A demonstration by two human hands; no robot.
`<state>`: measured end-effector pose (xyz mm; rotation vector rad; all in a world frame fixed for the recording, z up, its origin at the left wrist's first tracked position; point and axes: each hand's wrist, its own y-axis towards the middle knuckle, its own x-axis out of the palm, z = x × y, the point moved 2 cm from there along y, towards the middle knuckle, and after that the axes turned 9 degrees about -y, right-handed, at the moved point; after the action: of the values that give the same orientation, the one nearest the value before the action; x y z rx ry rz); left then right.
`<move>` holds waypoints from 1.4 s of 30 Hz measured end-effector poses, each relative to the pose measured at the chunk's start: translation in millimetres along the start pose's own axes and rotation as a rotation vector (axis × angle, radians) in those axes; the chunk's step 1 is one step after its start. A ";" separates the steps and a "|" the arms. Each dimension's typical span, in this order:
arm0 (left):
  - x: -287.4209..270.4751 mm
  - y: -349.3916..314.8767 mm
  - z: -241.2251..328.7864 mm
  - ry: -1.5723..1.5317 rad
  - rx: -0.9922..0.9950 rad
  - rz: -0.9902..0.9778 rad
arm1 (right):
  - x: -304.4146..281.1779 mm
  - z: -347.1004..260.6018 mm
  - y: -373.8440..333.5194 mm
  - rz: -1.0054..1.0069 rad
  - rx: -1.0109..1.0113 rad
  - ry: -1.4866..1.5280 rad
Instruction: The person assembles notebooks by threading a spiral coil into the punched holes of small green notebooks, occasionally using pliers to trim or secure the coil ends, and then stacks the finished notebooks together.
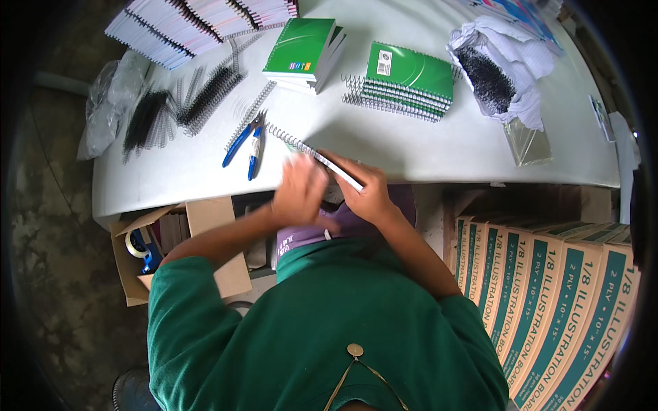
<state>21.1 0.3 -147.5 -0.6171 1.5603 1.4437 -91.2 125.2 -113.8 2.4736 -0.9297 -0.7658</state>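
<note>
My right hand (370, 195) is closed around a notebook (343, 171) held nearly edge-on over the table's near edge. A wire coil (288, 138) runs along its spine and sticks out past its upper end toward the far left. Close by the lower side of the notebook, my left hand (301, 186) is smeared by motion; its fingers cannot be made out. Left of the coil lie blue-handled pliers (240, 144), jaws pointing away, with white on one handle.
Green notebooks form one stack (299, 46) and a coil-bound stack (410, 72). Loose coils (209, 96) lie left, beyond which bound books (185, 27) stand. A white bag (510, 51) holds small black pieces. Cartons (548, 294) stand right; an open box (216, 240) sits below the table.
</note>
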 end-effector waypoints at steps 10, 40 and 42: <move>1.2 1.6 13.7 -0.058 0.173 -0.063 | 2.9 4.0 6.9 -0.049 0.014 0.051; -61.5 100.6 18.0 -0.144 -0.097 -0.112 | -2.8 21.8 10.9 -0.090 0.272 0.116; -74.7 108.2 11.8 -0.293 -0.098 -0.214 | 1.5 22.5 14.6 -0.043 0.217 0.147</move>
<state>-30.6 17.2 -27.2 -0.5818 1.1662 1.3842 -111.0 110.2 -124.1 2.7027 -0.9528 -0.5099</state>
